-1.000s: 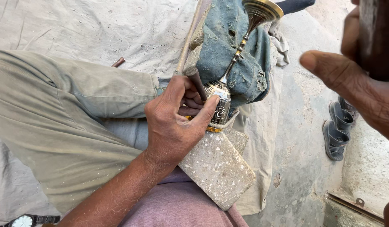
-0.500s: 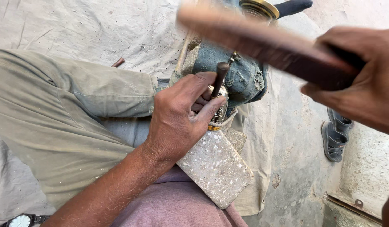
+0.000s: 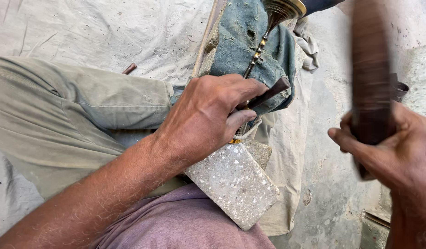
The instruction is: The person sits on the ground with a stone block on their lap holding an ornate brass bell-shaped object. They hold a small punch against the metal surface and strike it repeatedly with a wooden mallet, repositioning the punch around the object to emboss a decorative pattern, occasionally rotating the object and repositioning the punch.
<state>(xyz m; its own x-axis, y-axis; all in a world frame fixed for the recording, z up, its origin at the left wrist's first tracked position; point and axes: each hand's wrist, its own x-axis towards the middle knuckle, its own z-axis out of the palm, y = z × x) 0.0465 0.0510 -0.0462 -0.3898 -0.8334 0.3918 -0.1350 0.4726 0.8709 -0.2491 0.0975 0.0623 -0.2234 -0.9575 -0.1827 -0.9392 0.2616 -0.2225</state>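
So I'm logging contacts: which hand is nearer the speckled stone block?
Left. The left hand rests right over the speckled stone block, gripping a dark punch. The right hand is off to its right, holding a wooden mallet.

My two hands: left hand (image 3: 203, 120), right hand (image 3: 397, 147). One chisel (image 3: 268, 94), one wooden mallet (image 3: 370, 78), one brass stem piece (image 3: 268, 32), one speckled stone block (image 3: 233, 184), one blue rag (image 3: 249, 41).

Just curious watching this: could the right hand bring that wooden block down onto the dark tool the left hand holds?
Probably yes: the wooden block in the right hand has open space toward the tool's exposed end.
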